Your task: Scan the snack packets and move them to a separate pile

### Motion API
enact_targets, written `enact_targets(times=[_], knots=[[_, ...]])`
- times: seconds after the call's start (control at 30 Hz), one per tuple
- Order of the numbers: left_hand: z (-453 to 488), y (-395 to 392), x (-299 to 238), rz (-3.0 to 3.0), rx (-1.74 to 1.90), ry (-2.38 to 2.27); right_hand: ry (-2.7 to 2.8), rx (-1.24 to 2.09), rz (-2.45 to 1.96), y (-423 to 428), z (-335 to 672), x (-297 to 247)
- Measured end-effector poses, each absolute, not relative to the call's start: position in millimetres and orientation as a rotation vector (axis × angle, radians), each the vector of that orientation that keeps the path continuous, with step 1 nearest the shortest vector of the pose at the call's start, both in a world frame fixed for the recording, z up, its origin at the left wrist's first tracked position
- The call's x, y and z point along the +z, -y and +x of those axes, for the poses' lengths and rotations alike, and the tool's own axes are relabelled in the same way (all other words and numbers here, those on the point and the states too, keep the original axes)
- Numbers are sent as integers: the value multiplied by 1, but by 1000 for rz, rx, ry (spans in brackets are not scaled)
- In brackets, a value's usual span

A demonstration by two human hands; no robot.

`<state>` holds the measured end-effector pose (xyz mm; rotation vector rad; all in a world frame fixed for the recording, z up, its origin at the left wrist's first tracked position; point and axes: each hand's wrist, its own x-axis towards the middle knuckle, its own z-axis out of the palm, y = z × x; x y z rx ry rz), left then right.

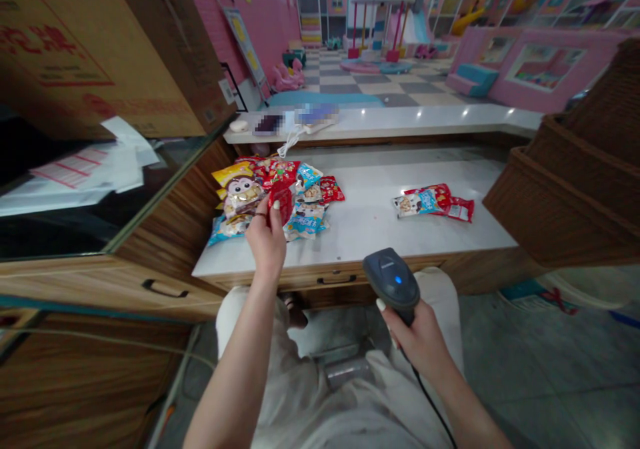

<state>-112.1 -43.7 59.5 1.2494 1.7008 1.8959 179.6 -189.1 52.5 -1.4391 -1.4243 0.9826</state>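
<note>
In my left hand is a red snack packet, gripped between thumb and fingers over a heap of snack bags. That heap includes a yellow bag with a cartoon face, a blue-and-white bag and several red ones. My right hand is wrapped round the handle of a dark barcode scanner, which shows a blue light and trails a black cable. The scanner is held above my lap, in front of the desk edge. Farther right on the white desk lie a blue-and-white snack bag and a red packet, overlapping.
A large cardboard box and loose papers sit on the left counter. Brown woven baskets stand at the right. A raised white ledge behind the desk bears blurred devices and a white cable. Drawers are below.
</note>
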Motion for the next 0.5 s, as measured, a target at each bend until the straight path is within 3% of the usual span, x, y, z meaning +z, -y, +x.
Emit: enact_targets(times=[0.13, 0.27, 0.5], knots=[[-83, 57, 68, 1074, 2007, -1345, 1395, 1000, -1447, 189, 179, 45], [-46, 51, 47, 771, 1818, -996, 1372, 1017, -1447, 189, 180, 28], [-10, 37, 0, 578, 1537, -882, 1346, 1026, -1451, 184, 181, 23]])
